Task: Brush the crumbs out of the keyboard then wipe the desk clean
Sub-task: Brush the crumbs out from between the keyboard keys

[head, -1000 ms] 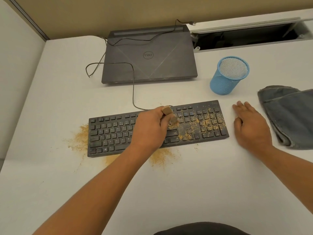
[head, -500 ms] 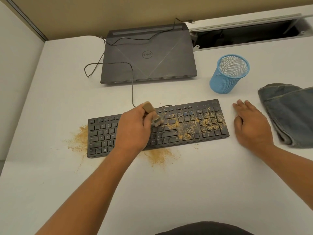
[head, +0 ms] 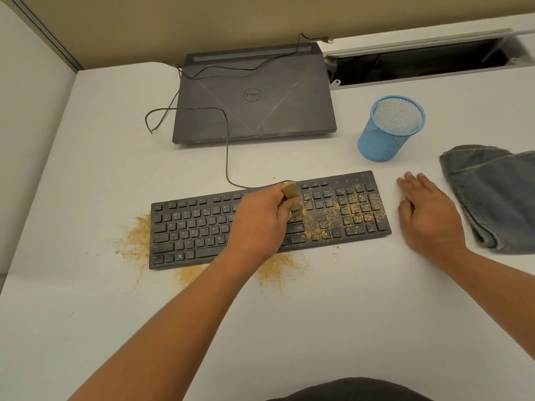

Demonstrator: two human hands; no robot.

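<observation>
A black keyboard lies across the middle of the white desk. Tan crumbs cover its right half and number pad. More crumbs lie on the desk at the keyboard's left end and along its front edge. My left hand grips a small tan brush over the keyboard's middle, bristles down on the keys. My right hand rests flat on the desk just right of the keyboard. A folded grey-blue cloth lies to its right.
A closed dark laptop sits behind the keyboard, with thin cables running over and beside it. A blue mesh pen cup stands back right. An open cable slot cuts the desk's far edge. A partition wall borders the left.
My left hand swept the brush left over the keys, then back right to the middle of the keyboard. My right hand stayed put.
</observation>
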